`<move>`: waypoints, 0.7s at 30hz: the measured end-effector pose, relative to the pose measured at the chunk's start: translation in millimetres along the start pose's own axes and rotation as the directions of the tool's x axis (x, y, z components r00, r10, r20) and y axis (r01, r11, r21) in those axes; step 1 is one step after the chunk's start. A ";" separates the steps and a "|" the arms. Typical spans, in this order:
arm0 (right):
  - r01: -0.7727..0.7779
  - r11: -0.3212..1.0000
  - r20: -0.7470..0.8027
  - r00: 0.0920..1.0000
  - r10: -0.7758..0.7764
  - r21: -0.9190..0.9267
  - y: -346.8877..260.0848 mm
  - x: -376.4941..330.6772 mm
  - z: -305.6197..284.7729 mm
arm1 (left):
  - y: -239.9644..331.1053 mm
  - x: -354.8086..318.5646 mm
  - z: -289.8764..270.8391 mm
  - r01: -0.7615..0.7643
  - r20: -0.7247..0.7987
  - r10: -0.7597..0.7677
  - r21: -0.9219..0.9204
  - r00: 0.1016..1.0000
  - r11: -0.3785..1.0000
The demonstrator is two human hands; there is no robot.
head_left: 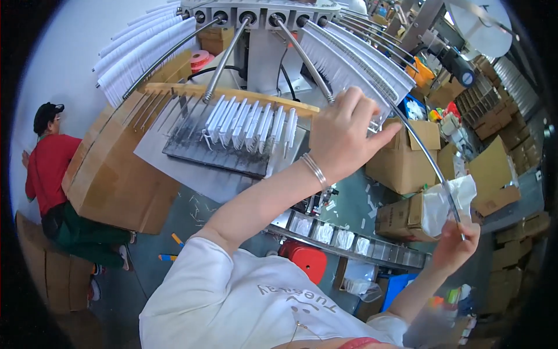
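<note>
Cardboard boxes stand beside the right hand, clenched on a metal rod; the left hand, half-curled above, has an unclear hold. Rod positioning seems underway; next calls for steadiness.

Rod in the right hand: bare metal, smooth, glossy. Coiled bar, beyond and left of the left hand: metal, ribbed, dull sheen. Wood strip, also left of that hand: pale, fairly smooth. Dark plate, same side: matt, scuffed; material unclear. White packets over it: smooth, slight sheen; paper or plastic, cannot tell. Large box, farther left: matt brown cardboard. Stool, between the hands, nearer the body: glossy red plastic. Liner, beside the right hand: thin, crinkled.
</note>
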State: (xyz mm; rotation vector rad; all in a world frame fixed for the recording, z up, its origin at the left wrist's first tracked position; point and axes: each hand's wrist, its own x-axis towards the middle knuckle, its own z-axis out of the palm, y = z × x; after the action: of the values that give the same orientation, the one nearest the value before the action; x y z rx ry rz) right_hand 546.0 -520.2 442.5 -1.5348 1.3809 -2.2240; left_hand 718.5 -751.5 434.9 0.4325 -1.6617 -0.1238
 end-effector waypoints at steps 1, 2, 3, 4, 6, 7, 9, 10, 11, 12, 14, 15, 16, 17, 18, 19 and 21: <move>0.001 1.000 -0.003 1.000 -0.001 -0.006 -2.7 -5.1 -3.6 | -1.1 1.7 3.9 -0.026 -0.021 0.027 0.048 0.999 0.999; 0.068 0.995 0.033 0.997 -0.065 -0.073 -5.9 -10.5 -8.2 | -1.1 2.7 7.7 -0.027 -0.019 0.027 0.034 0.999 0.999; 0.136 0.981 0.074 0.989 -0.126 -0.137 -9.1 -15.8 -12.4 | -0.9 3.4 10.7 -0.019 -0.051 0.022 0.063 0.998 0.998; 0.072 0.988 0.015 0.997 -0.071 -0.134 -13.1 -23.3 -12.5 | -0.4 4.0 13.2 -0.011 -0.083 0.018 0.093 0.996 0.996; 0.139 0.975 0.068 0.989 -0.128 -0.174 -17.8 -25.2 -7.2 | -1.2 5.1 15.5 -0.027 -0.106 0.036 0.086 0.994 0.996; 0.204 0.958 0.128 0.975 -0.180 -0.203 -20.0 -25.4 -5.1 | -2.1 5.2 16.8 -0.051 -0.124 0.062 0.091 0.990 0.995; 0.231 0.948 0.146 0.968 -0.203 -0.219 -22.5 -26.4 -2.6 | -1.9 4.8 17.1 -0.073 -0.142 0.086 0.095 0.986 0.993; 0.258 0.938 0.167 0.960 -0.224 -0.232 -23.6 -26.8 -1.2 | -1.2 5.0 16.6 -0.071 -0.141 0.087 0.112 0.986 0.991; 0.260 0.937 0.166 0.960 -0.225 -0.232 -25.0 -26.0 0.4 | -0.6 5.6 16.4 -0.068 -0.143 0.087 0.130 0.986 0.989; 0.302 0.919 0.187 0.948 -0.260 -0.254 -26.3 -25.1 2.2 | -1.0 6.1 16.5 -0.069 -0.144 0.087 0.129 0.986 0.989; 0.343 0.899 0.208 0.933 -0.293 -0.272 -27.7 -25.1 3.5 | -3.3 6.6 16.8 -0.074 -0.139 0.091 0.121 0.986 0.990; 0.343 0.894 0.198 0.935 -0.295 -0.289 -28.3 -26.6 3.4 | -3.3 6.8 16.6 -0.074 -0.139 0.091 0.123 0.986 0.990; 0.342 0.889 0.187 0.936 -0.296 -0.304 -28.3 -27.9 3.6 | -2.9 7.3 16.7 -0.081 -0.143 0.096 0.108 0.985 0.991; 0.342 0.889 0.187 0.937 -0.296 -0.304 -28.3 -29.6 3.8 | -1.6 7.5 17.2 -0.087 -0.145 0.100 0.090 0.984 0.992; 0.338 0.891 0.153 0.940 -0.305 -0.304 -27.4 -31.3 4.2 | 1.6 6.6 16.5 -0.088 -0.145 0.100 0.091 0.984 0.992; 0.336 0.892 0.119 0.942 -0.314 -0.302 -26.2 -33.2 4.5 | 7.1 4.1 14.5 -0.089 -0.102 0.096 0.075 0.990 0.993; 0.266 0.929 0.021 0.963 -0.269 -0.257 -22.4 -41.4 2.4 | 16.6 -2.6 13.6 -0.113 -0.036 0.114 0.013 0.993 0.993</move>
State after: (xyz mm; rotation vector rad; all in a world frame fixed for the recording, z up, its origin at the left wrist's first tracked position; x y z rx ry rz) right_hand 576.5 -486.4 430.2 -1.9002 1.6064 -2.2792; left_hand 702.0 -737.6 435.9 0.3454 -1.6472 -0.0227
